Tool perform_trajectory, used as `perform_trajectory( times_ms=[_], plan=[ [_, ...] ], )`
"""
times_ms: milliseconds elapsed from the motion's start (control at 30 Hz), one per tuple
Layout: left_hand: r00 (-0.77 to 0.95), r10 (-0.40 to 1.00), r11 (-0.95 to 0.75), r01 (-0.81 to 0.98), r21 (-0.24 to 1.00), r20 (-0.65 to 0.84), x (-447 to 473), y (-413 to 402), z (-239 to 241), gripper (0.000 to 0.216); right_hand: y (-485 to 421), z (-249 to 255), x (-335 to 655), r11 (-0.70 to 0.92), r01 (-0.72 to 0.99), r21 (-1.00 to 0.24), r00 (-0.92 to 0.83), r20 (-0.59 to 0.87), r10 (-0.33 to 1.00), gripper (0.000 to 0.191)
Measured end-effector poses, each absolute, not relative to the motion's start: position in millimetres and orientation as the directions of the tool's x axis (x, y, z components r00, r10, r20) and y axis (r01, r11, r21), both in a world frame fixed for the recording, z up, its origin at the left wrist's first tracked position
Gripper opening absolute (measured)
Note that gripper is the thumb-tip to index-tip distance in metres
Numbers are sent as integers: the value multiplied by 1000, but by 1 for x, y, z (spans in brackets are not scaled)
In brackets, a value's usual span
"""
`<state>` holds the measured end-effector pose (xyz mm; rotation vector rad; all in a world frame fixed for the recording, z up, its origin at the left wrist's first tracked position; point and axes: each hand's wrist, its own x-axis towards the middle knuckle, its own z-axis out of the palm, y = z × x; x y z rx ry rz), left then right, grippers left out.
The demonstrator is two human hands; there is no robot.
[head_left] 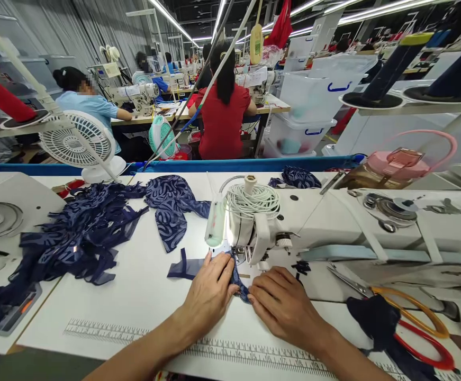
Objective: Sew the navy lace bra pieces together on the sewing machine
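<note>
A narrow strip of patterned navy fabric [238, 283] runs under the presser foot [241, 254] of the white sewing machine [250, 233]. My left hand [210, 288] lies on its left side with fingers stretched out, the fingertips close to the foot and the thumb on the strip. To the right, my right hand [283, 304] is closed, its thumb and fingers pinching the strip's near edge. Left of my left hand lies a plain sheer navy piece [186, 268], partly beneath that hand. My fingers hide part of the strip.
Navy pieces form a pile [83, 227] at left, beside a patterned piece [172, 206]. Orange-handled scissors [408, 309], red-handled scissors [424, 344] and dark cloth [375, 320] lie at right. A printed ruler [254, 354] crosses the front. A fan [77, 138] and bottle [389, 164] stand behind.
</note>
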<state>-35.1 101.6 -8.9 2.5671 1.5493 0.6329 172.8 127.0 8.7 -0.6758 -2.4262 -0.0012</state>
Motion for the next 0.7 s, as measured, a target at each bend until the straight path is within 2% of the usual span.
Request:
perform_trajectory(
  times_ms=[200, 333, 467, 533, 600, 700],
  plan=[
    [388, 875, -466, 837, 288, 291, -30, 100, -11, 43, 126, 10, 175, 866, 462, -191, -660, 578, 480, 12],
    [362, 862, -464, 845, 264, 356, -39, 94, 1, 39, 124, 13, 175, 879, 441, -182, -627, 637, 447, 13],
    [170, 850, -330, 909, 254, 498, -75, 122, 28, 27, 128, 13, 172, 912, 397, -103, -609, 714, 345, 13],
    [80, 825, -256, 935, 244, 559, -98, 151, 38, 29, 129, 16, 167, 927, 371, -48, -624, 727, 287, 14],
    [92, 811, -274, 932, 236, 577, -116, 184, 46, 35, 128, 22, 161, 937, 350, -9, -645, 723, 248, 17],
    [182, 797, -382, 890, 248, 575, -135, 222, 59, 30, 123, 33, 151, 946, 324, -4, -660, 715, 230, 20]
  ],
)
